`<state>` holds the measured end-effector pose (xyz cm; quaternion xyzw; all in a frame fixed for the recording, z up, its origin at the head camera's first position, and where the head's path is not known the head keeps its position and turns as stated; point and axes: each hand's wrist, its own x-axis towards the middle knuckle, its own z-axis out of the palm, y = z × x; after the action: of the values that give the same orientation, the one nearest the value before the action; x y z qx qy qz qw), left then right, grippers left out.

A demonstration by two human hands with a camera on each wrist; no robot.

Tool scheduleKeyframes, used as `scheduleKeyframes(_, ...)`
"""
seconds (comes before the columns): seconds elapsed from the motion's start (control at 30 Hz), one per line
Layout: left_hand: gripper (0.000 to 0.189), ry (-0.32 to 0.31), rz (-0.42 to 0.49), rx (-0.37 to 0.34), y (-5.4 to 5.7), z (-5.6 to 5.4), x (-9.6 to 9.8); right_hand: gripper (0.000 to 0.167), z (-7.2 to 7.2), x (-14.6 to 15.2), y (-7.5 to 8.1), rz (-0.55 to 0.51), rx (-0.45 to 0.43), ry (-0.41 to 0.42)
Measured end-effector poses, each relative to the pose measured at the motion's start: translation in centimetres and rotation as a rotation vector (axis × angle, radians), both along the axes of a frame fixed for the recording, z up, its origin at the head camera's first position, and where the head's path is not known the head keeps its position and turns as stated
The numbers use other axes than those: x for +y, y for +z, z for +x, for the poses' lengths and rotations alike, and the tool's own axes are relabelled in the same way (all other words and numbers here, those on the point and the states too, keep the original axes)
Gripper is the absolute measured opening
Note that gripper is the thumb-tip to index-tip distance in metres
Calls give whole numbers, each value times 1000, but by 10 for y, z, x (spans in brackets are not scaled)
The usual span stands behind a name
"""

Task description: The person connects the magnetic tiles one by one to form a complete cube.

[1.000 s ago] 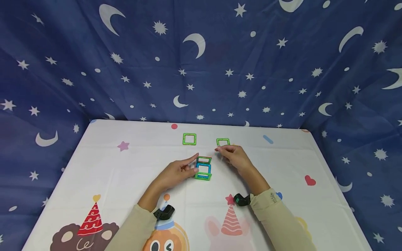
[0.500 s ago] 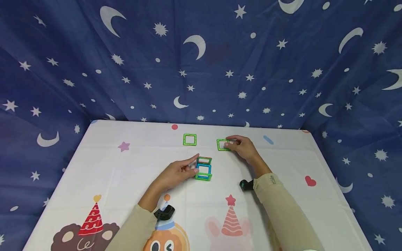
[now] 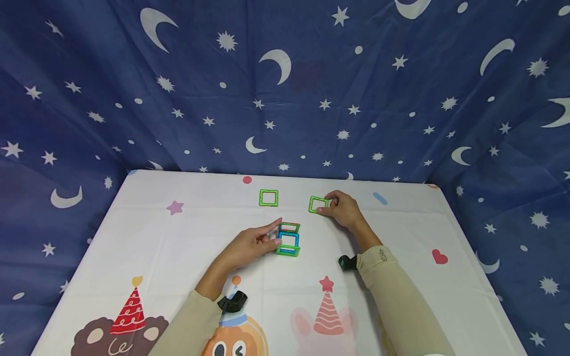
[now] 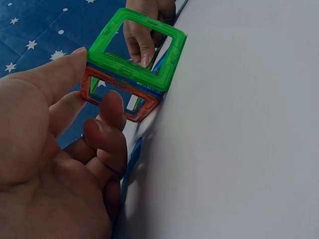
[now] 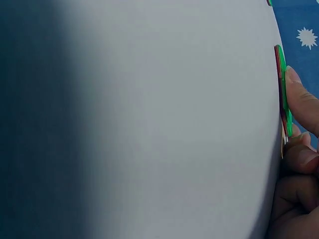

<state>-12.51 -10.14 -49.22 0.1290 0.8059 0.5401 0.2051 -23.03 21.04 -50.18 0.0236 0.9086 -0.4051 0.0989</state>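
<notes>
My left hand (image 3: 251,243) grips the left side of a small box-like build of magnetic tiles (image 3: 289,233), thumb at the front and index finger at the back. Seen from the left wrist, the build has a green square tile (image 4: 130,72), an orange tile (image 4: 142,113) and some blue behind. Further back, my right hand (image 3: 345,210) pinches the right side of a green square magnetic tile (image 3: 318,198) between thumb and index finger. In the right wrist view that tile (image 5: 283,84) shows edge-on, with a red edge alongside the green.
Another green square tile (image 3: 268,204) lies flat at the back, left of the pinched one. A white cloth with printed cartoon animals covers the table (image 3: 200,232). A dark blue star-and-moon curtain (image 3: 285,109) rises behind the table and along its sides.
My right hand moved from the near edge of the back right tile to its right side and took hold of it; the tile has turned slightly and shifted right. My left hand stays put.
</notes>
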Motion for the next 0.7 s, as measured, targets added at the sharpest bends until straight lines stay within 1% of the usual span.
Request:
scheduleKeyframes(0.17,65,-8,1,7,3,0,1,46,1,3,-1,-10,-6,2)
scheduleKeyframes(0.3,65,-8,4,8,3,0,1,37,2,7,-3,-24,-10,32)
scheduleKeyframes(0.37,65,-11,-3,18,1,0,0,32,3,8,-5,-52,-15,49)
scheduleKeyframes(0.43,65,-19,-7,31,0,-1,0,28,3,10,-6,-88,-30,58)
scheduleKeyframes(0.5,65,-30,-11,45,-2,-1,0,28,2,11,-6,-139,-53,56)
scheduleKeyframes(0.7,65,-41,-6,55,-3,-2,-1,41,1,14,-2,-335,-146,21)
